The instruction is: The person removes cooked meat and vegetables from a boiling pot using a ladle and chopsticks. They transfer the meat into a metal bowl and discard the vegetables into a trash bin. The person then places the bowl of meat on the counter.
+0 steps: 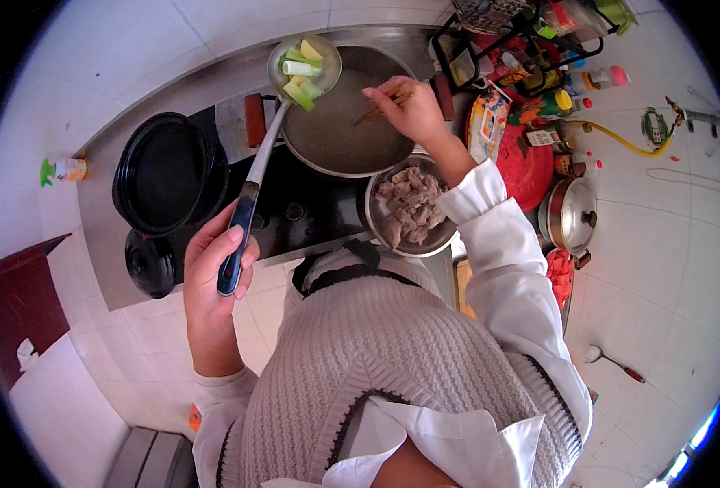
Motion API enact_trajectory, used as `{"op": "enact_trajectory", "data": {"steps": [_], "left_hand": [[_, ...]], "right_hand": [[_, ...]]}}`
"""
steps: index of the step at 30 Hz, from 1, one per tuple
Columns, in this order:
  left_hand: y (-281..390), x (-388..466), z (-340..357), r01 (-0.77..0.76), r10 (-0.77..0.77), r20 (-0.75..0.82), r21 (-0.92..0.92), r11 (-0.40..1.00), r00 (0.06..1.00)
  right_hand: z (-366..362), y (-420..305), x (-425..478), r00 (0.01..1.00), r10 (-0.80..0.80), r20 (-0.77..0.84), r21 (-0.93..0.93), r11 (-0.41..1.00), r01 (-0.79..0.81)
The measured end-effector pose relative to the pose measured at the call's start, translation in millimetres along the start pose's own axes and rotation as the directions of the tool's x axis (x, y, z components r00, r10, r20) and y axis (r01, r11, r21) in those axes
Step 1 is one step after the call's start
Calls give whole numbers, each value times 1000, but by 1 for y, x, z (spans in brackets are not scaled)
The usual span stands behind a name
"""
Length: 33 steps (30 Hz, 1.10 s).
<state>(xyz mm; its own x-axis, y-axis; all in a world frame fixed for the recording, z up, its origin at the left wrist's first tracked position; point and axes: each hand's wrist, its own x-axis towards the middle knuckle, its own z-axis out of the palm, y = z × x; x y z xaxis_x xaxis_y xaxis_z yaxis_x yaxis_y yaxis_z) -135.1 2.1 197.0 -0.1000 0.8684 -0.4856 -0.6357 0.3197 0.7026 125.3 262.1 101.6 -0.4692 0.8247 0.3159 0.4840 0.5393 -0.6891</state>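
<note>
My left hand (219, 262) grips the dark handle of a metal ladle (274, 64). Cut green onion pieces (302, 68) and pale yellow slices lie in its bowl, beside the left rim of a large pot (329, 137) of cloudy liquid. Over the pot's right side, my right hand (411, 110) holds wooden chopsticks (377, 112); their tips point down toward the liquid, and whether they touch it I cannot tell. A steel bowl (375, 229) of cooked meat chunks (411, 204) stands below my right wrist, near the front of the stove.
Left of the pot sits a black pot (164, 174) with a black lid (149, 263) near it. Bottles, a red round lid (524, 165), a black rack (475, 46) and a lidded steel pot (570, 216) crowd the right side. A wooden board (464, 287) lies partly behind my right sleeve.
</note>
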Motion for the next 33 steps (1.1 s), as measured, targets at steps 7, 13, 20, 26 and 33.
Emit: {"op": "enact_trajectory", "data": {"steps": [7,13,20,26,33], "left_hand": [[-4,5,4,20,-20,3,-3,1000,1000],[-9,6,6,19,-19,0,14,1000,1000],[-12,7,7,37,-37,1,-7,999,999],[-15,9,6,56,-56,-10,10,998,998],[-16,10,7,44,-44,-18,33,998,999]], "right_hand": [[2,4,-6,994,113,-11,58,992,-112],[6,-2,-19,999,30,24,-144,989,-26],[-15,13,-18,992,109,-58,-7,994,-110],[-52,13,-18,971,219,-98,117,971,-207],[-59,-4,-21,997,-35,-67,-274,962,15]]}}
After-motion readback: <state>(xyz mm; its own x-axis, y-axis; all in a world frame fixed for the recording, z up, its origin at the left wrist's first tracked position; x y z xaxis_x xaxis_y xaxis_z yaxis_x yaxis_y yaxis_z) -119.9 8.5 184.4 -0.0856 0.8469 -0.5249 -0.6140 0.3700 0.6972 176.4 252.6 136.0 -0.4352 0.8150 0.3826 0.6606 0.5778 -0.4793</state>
